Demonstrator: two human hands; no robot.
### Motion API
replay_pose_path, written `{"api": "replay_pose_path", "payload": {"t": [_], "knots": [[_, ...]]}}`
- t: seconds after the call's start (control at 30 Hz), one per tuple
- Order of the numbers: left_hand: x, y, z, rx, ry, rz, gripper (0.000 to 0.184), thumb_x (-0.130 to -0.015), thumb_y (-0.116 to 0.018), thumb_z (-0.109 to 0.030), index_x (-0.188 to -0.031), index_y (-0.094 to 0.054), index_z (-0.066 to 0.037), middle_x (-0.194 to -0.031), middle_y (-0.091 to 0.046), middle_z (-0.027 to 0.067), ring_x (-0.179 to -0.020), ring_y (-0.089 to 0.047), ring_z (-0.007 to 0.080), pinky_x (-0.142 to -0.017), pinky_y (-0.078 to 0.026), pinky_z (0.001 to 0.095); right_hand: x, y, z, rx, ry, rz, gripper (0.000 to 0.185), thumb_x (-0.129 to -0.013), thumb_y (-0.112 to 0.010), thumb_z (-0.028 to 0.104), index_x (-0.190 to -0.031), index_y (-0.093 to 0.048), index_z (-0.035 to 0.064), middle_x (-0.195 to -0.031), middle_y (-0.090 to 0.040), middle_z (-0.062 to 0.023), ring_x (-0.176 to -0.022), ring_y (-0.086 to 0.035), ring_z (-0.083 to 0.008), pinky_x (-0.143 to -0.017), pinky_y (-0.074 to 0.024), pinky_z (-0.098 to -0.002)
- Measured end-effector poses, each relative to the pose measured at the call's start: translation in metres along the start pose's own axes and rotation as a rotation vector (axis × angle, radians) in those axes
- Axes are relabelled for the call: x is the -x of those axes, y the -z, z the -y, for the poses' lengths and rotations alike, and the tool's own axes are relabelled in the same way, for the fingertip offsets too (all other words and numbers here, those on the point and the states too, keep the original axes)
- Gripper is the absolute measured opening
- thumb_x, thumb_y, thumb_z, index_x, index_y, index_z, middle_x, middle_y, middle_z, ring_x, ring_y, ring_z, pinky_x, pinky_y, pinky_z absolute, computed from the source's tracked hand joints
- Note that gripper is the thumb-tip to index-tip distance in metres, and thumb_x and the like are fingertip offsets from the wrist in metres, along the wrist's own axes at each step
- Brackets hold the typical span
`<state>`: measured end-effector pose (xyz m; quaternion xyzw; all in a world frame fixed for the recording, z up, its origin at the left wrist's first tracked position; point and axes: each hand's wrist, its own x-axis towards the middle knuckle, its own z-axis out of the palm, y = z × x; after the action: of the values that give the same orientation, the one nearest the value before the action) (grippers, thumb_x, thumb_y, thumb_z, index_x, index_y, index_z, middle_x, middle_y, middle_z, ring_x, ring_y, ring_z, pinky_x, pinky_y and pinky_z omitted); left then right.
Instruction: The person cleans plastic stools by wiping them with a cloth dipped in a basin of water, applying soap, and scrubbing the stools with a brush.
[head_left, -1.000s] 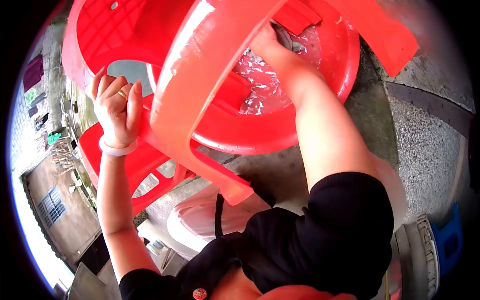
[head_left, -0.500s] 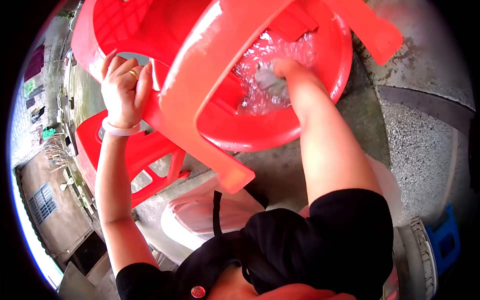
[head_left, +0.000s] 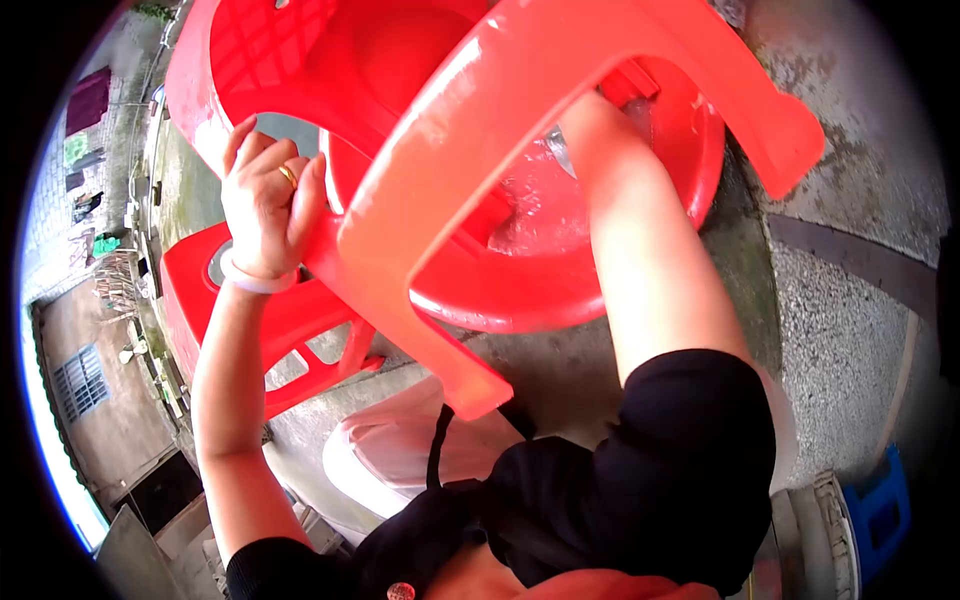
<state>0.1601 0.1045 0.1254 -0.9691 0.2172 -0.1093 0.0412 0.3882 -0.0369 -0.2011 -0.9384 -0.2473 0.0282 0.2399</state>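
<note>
A red plastic chair point(head_left: 440, 150) is tipped over a round red basin point(head_left: 520, 312), its legs toward me. My left hand point(head_left: 268, 200), wearing a ring and a pale bracelet, has its fingers curled around the chair's edge at the left. My right hand point(head_left: 590, 112) reaches down into the basin; its fingers are hidden behind the chair's frame. Beside the right wrist shows a bit of wet grey cloth point(head_left: 561, 150). Rippling water point(head_left: 540, 205) lies in the basin, with part of the chair in it.
A red plastic stool point(head_left: 290, 325) stands left of the basin. Wet concrete point(head_left: 570, 370) lies around it, with a speckled paved strip point(head_left: 840, 320) to the right. Something blue, perhaps plastic furniture point(head_left: 885, 510), is at lower right. A building with a barred window point(head_left: 82, 382) is at far left.
My right hand has moved farther across the basin with the grey cloth, out of sight behind the chair's frame. The water splashes less. My left hand keeps its hold; the view has shifted slightly.
</note>
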Motion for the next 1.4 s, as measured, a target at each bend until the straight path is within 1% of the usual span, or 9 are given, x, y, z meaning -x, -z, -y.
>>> {"api": "replay_pose_path", "payload": {"t": [0.13, 0.27, 0.43, 0.5, 0.6, 0.77, 1.0, 1.27, 1.4], "knots": [[0.001, 0.003, 0.000, 0.032, 0.027, 0.035, 0.027, -0.081, -0.060, -0.008, -0.056, -0.051, -0.005, -0.060, -0.044, 0.0051, -0.064, -0.049, 0.0247, -0.099, -0.037, 0.0417, 0.059, -0.045, -0.052, -0.355, -0.201, -0.075, 0.046, -0.090, -0.041, 0.018, -0.134, -0.047, 0.0103, -0.124, -0.060, -0.0124, -0.112, -0.059, -0.0335, -0.097, -0.0444, -0.0417], [0.000, 0.000, 0.000, 0.013, 0.002, 0.019, 0.030, -0.083, -0.060, -0.009, -0.055, -0.050, -0.006, -0.059, -0.044, 0.0059, -0.063, -0.049, 0.0261, -0.096, -0.039, 0.0410, 0.136, -0.032, -0.022, -0.306, -0.870, -0.115, 0.062, -0.089, -0.044, 0.024, -0.147, -0.025, 0.0123, -0.151, -0.033, -0.0089, -0.127, -0.046, -0.0324, -0.102, -0.0399, -0.0439], [0.005, -0.002, 0.009, -0.053, -0.082, 0.042, 0.021, -0.086, -0.058, -0.011, -0.067, -0.058, -0.003, -0.065, -0.050, 0.0089, -0.069, -0.052, 0.0306, -0.095, -0.040, 0.0435, 0.173, -0.002, 0.019, -0.083, -0.587, 0.412, 0.110, -0.073, -0.066, 0.060, -0.152, -0.004, 0.0147, -0.157, -0.013, -0.0122, -0.140, -0.024, -0.0361, -0.106, -0.0303, -0.0551], [0.001, 0.003, -0.004, 0.021, 0.091, 0.103, 0.026, -0.083, -0.058, -0.010, -0.057, -0.056, -0.008, -0.064, -0.052, 0.0099, -0.071, -0.053, 0.0296, -0.092, -0.039, 0.0456, 0.201, -0.010, 0.024, 0.109, -0.310, 0.507, 0.098, -0.071, -0.075, 0.044, -0.148, -0.025, 0.0120, -0.145, -0.038, -0.0197, -0.129, -0.042, -0.0338, -0.102, -0.0378, -0.0487], [0.003, -0.001, -0.002, 0.027, 0.023, 0.030, 0.028, -0.081, -0.056, -0.007, -0.053, -0.053, -0.007, -0.060, -0.050, 0.0095, -0.069, -0.052, 0.0291, -0.096, -0.036, 0.0476, 0.176, -0.044, 0.012, -0.512, -0.290, 0.631, 0.070, -0.071, -0.075, 0.023, -0.134, -0.049, 0.0083, -0.114, -0.062, -0.0187, -0.103, -0.061, -0.0277, -0.089, -0.0492, -0.0387], [0.004, -0.009, 0.001, 0.054, -0.010, -0.074, 0.029, -0.080, -0.058, -0.006, -0.051, -0.052, -0.006, -0.059, -0.051, 0.0099, -0.064, -0.052, 0.0300, -0.092, -0.038, 0.0458, 0.144, -0.014, 0.084, -1.539, -0.313, 0.402, 0.041, -0.072, -0.062, 0.006, -0.113, -0.062, 0.0030, -0.087, -0.066, -0.0070, -0.080, -0.063, -0.0153, -0.072, -0.0514, -0.0298], [0.000, -0.011, 0.001, 0.055, -0.010, -0.096, 0.025, -0.078, -0.060, -0.005, -0.053, -0.053, -0.007, -0.057, -0.049, 0.0071, -0.061, -0.052, 0.0284, -0.091, -0.039, 0.0459, 0.093, -0.083, 0.156, -0.528, 0.220, 0.015, 0.046, -0.075, -0.060, 0.007, -0.121, -0.057, 0.0113, -0.115, -0.051, -0.0059, -0.105, -0.048, -0.0231, -0.085, -0.0449, -0.0424], [0.000, -0.008, -0.003, 0.076, 0.012, -0.121, 0.029, -0.078, -0.060, -0.004, -0.052, -0.048, -0.007, -0.055, -0.045, 0.0087, -0.056, -0.049, 0.0297, -0.090, -0.040, 0.0454, 0.185, -0.096, 0.085, -0.375, 0.292, 0.486, 0.052, -0.079, -0.056, 0.009, -0.129, -0.051, 0.0208, -0.147, -0.035, -0.0047, -0.134, -0.031, -0.0320, -0.100, -0.0375, -0.0568], [0.000, -0.002, -0.006, 0.032, 0.045, -0.070, 0.030, -0.080, -0.059, -0.007, -0.052, -0.049, -0.007, -0.055, -0.046, 0.0101, -0.058, -0.050, 0.0314, -0.091, -0.040, 0.0455, 0.215, -0.035, 0.078, 0.036, 0.311, 0.822, 0.042, -0.081, -0.056, 0.014, -0.123, -0.054, 0.0200, -0.133, -0.047, -0.0082, -0.123, -0.043, -0.0313, -0.095, -0.0419, -0.0529]]}}
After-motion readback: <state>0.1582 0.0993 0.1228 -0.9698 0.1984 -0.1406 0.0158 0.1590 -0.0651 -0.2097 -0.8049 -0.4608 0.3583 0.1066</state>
